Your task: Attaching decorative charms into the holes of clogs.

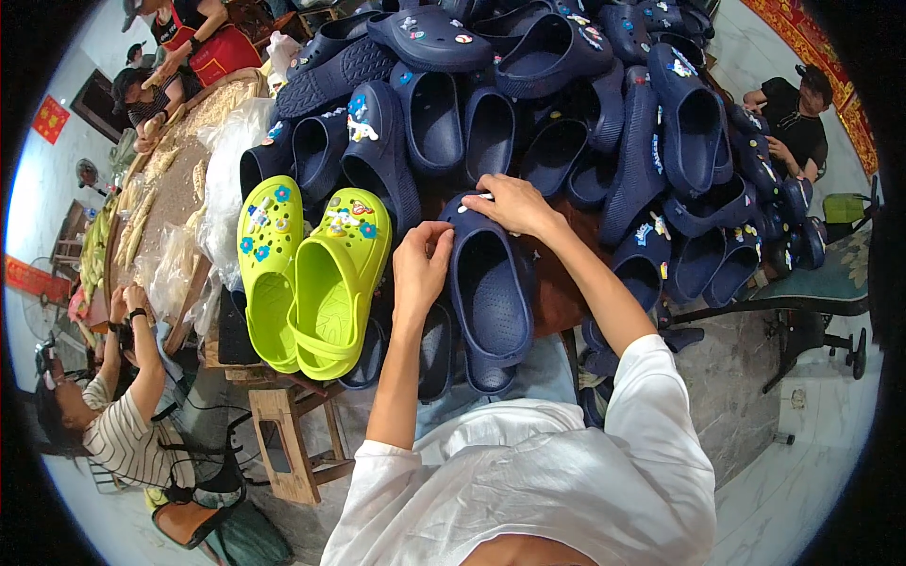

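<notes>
A navy clog [493,292] lies in front of me, its toe pointing away and its opening facing up. My right hand [514,206] grips its toe with bent fingers, beside a small white charm [485,196]. Against the left side of the toe, my left hand [422,264] is closed in a pinch; whatever it holds is hidden. To the left stands a pair of lime green clogs [326,307] with blue flower charms and other charms on them.
A large heap of navy clogs [429,123], many with charms, rises ahead and to the right. A wooden stool [283,443] stands at lower left. Left of the heap, several people sit around a round tray [175,174] of pale strips. Another person [797,123] sits at right.
</notes>
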`<control>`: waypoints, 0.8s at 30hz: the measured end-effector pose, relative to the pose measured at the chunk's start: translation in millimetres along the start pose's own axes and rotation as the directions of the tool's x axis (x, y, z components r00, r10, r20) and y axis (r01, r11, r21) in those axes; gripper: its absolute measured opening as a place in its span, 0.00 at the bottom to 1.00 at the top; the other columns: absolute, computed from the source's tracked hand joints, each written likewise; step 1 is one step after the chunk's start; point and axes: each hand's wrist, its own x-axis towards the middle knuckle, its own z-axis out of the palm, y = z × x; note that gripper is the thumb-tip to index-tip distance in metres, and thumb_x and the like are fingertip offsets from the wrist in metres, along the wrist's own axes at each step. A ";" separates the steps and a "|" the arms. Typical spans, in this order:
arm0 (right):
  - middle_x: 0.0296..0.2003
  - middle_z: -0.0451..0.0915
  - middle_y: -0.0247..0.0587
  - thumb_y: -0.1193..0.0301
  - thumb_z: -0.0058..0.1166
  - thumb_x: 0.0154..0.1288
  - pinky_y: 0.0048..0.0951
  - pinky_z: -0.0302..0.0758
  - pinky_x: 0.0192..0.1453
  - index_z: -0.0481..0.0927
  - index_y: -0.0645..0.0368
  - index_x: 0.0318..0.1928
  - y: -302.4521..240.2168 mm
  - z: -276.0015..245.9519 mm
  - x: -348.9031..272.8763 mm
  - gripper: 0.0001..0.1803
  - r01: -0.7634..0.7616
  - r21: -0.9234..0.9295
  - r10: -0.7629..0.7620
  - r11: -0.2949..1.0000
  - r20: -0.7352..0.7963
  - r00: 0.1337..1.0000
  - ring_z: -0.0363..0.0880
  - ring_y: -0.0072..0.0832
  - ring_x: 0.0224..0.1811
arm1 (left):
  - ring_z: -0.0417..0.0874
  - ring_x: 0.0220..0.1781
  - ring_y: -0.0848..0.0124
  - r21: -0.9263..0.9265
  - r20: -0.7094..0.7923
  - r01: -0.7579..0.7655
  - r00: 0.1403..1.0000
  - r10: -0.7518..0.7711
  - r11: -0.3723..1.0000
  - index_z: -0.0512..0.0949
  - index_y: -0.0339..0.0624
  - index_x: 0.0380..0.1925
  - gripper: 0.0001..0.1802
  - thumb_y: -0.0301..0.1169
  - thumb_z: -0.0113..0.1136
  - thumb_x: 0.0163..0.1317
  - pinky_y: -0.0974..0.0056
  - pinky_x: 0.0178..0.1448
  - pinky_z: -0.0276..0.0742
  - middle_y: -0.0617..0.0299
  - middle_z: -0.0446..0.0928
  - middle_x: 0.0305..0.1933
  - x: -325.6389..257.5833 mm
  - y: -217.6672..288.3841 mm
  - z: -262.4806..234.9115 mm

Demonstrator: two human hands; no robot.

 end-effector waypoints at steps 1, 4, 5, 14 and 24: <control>0.44 0.81 0.56 0.49 0.52 0.70 0.45 0.75 0.53 0.78 0.64 0.45 0.0 -0.4 -0.7 0.26 0.052 -0.052 -0.053 0.997 -0.014 0.998 0.80 0.51 0.48 | 0.76 0.28 0.76 0.065 -0.009 -0.023 1.000 0.024 0.998 0.83 0.34 0.42 0.11 0.30 0.61 0.66 0.69 0.36 0.72 0.60 0.82 0.30 -1.0 3.6 0.6; 0.42 0.80 0.56 0.55 0.47 0.74 0.46 0.75 0.52 0.77 0.64 0.45 1.5 -4.1 -0.7 0.21 0.156 -0.052 -0.155 0.986 0.021 0.988 0.79 0.53 0.47 | 0.77 0.28 0.71 0.166 -0.029 -0.076 0.996 0.082 0.983 0.82 0.35 0.42 0.10 0.30 0.60 0.66 0.65 0.36 0.72 0.55 0.82 0.30 -2.3 5.3 1.1; 0.42 0.80 0.56 0.55 0.47 0.74 0.46 0.75 0.52 0.77 0.64 0.45 2.5 -4.1 -1.2 0.21 0.155 -0.054 -0.154 0.986 0.020 0.988 0.79 0.53 0.47 | 0.77 0.28 0.69 0.203 -0.039 -0.105 0.993 0.115 0.974 0.82 0.35 0.42 0.10 0.30 0.59 0.66 0.64 0.36 0.73 0.53 0.81 0.31 -2.5 5.4 1.0; 0.42 0.73 0.50 0.58 0.50 0.73 0.47 0.76 0.50 0.76 0.56 0.45 6.5 2.6 -5.8 0.14 0.286 0.100 -0.281 0.953 -0.061 0.958 0.79 0.52 0.43 | 0.79 0.29 0.62 0.196 -0.045 -0.186 0.979 0.198 0.963 0.77 0.34 0.38 0.07 0.28 0.57 0.67 0.61 0.37 0.74 0.51 0.79 0.31 -5.4 1.4 0.2; 0.37 0.81 0.47 0.45 0.71 0.49 0.39 0.75 0.46 0.78 0.58 0.37 12.4 0.9 19.2 0.30 -0.014 0.314 -0.029 0.949 0.133 0.991 0.80 0.42 0.41 | 0.81 0.32 0.59 0.093 -0.034 -0.033 0.999 0.036 0.995 0.74 0.34 0.36 0.10 0.31 0.60 0.65 0.58 0.40 0.76 0.50 0.78 0.33 -3.5 1.1 4.7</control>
